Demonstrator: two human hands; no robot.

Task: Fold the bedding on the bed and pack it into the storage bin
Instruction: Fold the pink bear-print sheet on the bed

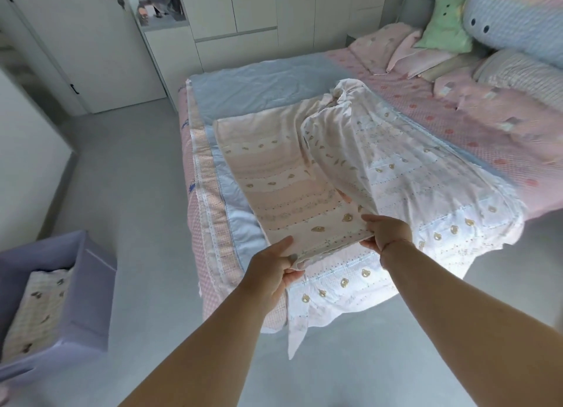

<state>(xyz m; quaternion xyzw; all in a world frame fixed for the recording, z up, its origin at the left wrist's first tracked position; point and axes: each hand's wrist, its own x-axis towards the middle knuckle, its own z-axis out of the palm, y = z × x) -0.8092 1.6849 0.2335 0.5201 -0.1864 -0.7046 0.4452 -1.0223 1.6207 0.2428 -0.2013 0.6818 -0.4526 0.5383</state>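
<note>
A pink and white sheet with small bear prints (304, 175) lies partly folded over the foot of the bed (457, 123). My left hand (272, 268) grips its near edge, thumb on top. My right hand (387, 231) grips the same edge further right, where the upper layer drapes over. Under it a pale blue blanket (259, 83) is spread on the mattress. The lilac storage bin (88, 284) stands open on the floor at the lower left, with a folded checked piece of bedding (39, 309) inside.
Pink pillows (384, 47), a green cushion (444, 22) and a striped bolster (518, 19) are piled at the head of the bed. White wardrobes (256, 10) and a door (91, 41) line the far wall. Grey floor (128, 178) lies between bin and bed.
</note>
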